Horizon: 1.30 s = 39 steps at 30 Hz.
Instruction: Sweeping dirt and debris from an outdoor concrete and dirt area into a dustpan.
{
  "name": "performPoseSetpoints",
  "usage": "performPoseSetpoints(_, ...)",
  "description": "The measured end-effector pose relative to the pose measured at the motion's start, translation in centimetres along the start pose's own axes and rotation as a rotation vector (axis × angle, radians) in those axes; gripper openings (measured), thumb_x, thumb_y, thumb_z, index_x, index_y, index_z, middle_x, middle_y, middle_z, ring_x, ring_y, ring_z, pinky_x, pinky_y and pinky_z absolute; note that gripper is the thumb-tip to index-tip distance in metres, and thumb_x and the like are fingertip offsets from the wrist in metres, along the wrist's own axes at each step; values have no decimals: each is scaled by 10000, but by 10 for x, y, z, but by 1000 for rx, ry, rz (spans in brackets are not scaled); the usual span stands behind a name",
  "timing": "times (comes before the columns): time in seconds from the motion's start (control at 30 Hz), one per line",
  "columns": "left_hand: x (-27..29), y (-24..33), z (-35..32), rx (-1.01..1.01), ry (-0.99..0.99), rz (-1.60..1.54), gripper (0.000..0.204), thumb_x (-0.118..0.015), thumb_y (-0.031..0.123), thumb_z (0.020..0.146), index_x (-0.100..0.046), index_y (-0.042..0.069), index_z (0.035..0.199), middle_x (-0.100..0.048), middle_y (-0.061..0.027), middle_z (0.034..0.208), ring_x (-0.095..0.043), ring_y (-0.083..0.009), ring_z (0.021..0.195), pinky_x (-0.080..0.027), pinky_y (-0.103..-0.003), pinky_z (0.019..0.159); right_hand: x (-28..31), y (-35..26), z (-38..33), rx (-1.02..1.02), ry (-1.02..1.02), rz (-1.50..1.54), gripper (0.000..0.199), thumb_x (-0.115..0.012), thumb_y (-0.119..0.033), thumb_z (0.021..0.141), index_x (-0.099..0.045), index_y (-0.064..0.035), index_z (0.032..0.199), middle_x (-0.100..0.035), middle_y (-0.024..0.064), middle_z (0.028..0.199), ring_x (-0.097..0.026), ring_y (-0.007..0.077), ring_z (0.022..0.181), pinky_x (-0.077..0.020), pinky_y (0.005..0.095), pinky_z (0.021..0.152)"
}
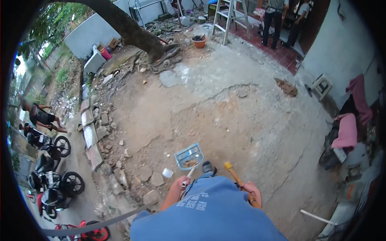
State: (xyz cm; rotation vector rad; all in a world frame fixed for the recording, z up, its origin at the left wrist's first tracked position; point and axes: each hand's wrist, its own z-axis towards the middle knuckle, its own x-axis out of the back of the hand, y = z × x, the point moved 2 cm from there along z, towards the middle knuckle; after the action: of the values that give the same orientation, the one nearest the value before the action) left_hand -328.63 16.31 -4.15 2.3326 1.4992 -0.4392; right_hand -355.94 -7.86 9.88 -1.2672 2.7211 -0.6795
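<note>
My left hand [179, 183] is closed around the pale handle of a blue dustpan [188, 152]. The dustpan rests on the ground ahead of me, with brown debris and pale scraps inside. In my right hand [252, 191] is a yellow-brown pole [237, 177] with a thicker yellow end pointing forward and down. The pole's other end is hidden beside my body, so its kind does not show. Next to the dustpan lies a small white container [167, 173]. One dark shoe [209, 168] of mine shows between the dustpan and the pole.
Broken stones [157, 179] border the yard on the left, beside parked motorcycles [60, 184] and a walking person [40, 116]. A tree [152, 44], an orange pot [199, 42] and a stepladder [229, 20] stand ahead. Two people are by the doorway. Along the right wall are a stool [321, 86] and pink cloths [345, 130].
</note>
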Motion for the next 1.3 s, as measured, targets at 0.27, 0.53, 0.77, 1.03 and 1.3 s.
performPoseSetpoints(0.27, -26, 154, 41, -67, 61, -230, 125, -447, 107, 850, -397, 89, 737, -380, 43, 462, -367, -65, 337, -340, -189, 297, -31, -218, 89, 127, -30, -238, 99, -567, -69, 731, -556, 26, 706, -537, 71, 564, -522, 146, 450, -415, 268, 412)
performPoseSetpoints(0.53, -32, 280, 45, -156, 148, -349, 158, -511, 156, 838, -402, 111, 733, -397, 42, 479, -376, -62, 356, -329, -189, 322, -87, -438, 233, 305, -70, -637, 146, -573, -107, 669, -557, 38, 674, -547, 94, 543, -543, 169, 455, -436, 291, 431)
performPoseSetpoints(0.77, -32, 394, 25, -108, 380, -377, 163, -519, 190, 838, -407, 117, 744, -387, 55, 500, -354, -49, 365, -303, -187, 314, -160, -632, 322, 307, -71, -918, 248, -552, -164, 660, -598, 60, 758, -590, 171, 591, -607, 246, 541, -480, 350, 538)
performPoseSetpoints(1.03, -21, 500, -3, -93, 511, -483, 165, -504, 212, 850, -415, 119, 746, -375, 56, 505, -333, -57, 364, -297, -198, 322, -258, -784, 399, 475, -96, -1176, 269, -555, -184, 673, -593, 25, 838, -615, 192, 762, -609, 313, 743, -484, 381, 658)
performPoseSetpoints(1.3, 76, 589, 8, -144, 551, -521, 188, -533, 213, 839, -432, 112, 717, -387, 52, 509, -350, -61, 371, -315, -197, 338, -450, -910, 451, 586, -100, -1386, 295, -556, -126, 711, -556, 28, 963, -598, 190, 932, -576, 316, 902, -476, 392, 759)
